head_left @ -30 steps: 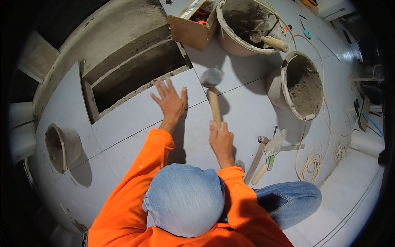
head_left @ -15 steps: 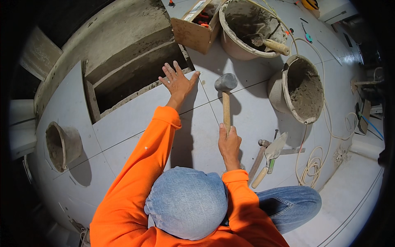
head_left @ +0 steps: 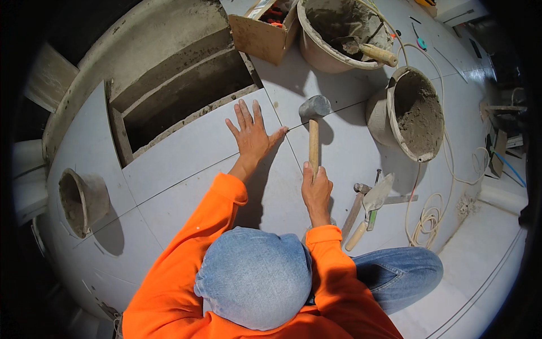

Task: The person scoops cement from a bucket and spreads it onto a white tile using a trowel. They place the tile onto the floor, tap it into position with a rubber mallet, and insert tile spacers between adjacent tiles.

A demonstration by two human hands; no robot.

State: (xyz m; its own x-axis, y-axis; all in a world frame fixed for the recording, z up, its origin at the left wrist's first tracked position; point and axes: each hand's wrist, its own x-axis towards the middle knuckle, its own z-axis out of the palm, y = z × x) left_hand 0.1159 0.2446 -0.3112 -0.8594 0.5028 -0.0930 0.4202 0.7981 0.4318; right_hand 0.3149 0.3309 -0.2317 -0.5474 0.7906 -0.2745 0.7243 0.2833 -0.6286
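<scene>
My right hand [head_left: 317,191] is wrapped round the wooden handle of a rubber mallet [head_left: 314,135]. The mallet's dark grey head is over the light grey floor tiles, close to a joint, with its shadow beside it. My left hand [head_left: 252,137] lies with fingers spread on a long tile [head_left: 186,155], its thumb tip close to the corner where the joints meet. Beyond those fingers is a rectangular opening [head_left: 180,90] with rough cement sides. To the right of my right hand lie a pointed trowel [head_left: 378,193], a hammer [head_left: 357,204] and a metal square [head_left: 402,199].
Ahead are a cardboard box [head_left: 257,37] and a large mortar bucket [head_left: 316,56] with a wooden-handled tool across it. A tilted bucket of mortar [head_left: 377,118] stands at right, a smaller bucket [head_left: 97,200] at far left. A pale cable [head_left: 430,229] coils at right.
My left hand has moved back from the opening's edge and slightly right, onto the tile near the joint. The mallet's head has turned and shifted slightly right, still in my right hand.
</scene>
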